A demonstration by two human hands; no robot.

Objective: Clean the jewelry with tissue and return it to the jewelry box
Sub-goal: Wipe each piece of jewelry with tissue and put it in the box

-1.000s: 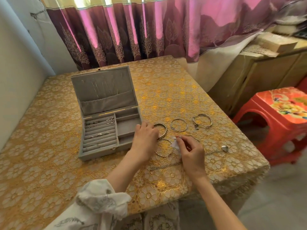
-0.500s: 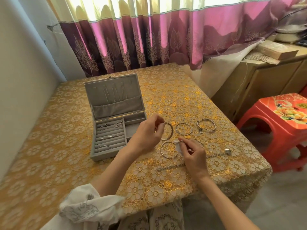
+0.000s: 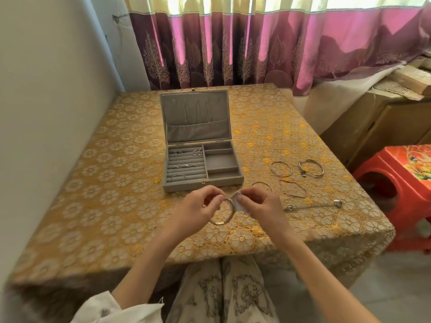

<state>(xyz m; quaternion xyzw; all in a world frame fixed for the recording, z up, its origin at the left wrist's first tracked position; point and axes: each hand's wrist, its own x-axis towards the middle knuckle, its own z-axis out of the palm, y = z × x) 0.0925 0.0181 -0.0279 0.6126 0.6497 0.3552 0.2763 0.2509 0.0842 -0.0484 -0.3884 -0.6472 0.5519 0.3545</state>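
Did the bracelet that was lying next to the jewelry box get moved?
Yes. The left hand has lifted the bangle off the tablecloth by the jewelry box, bringing it toward the person, where the right hand presses tissue on it.

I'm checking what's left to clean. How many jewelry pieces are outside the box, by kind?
Bangles on the table: 3
Bangle held in both hands: 1
Chains on the table: 2
Total: 6
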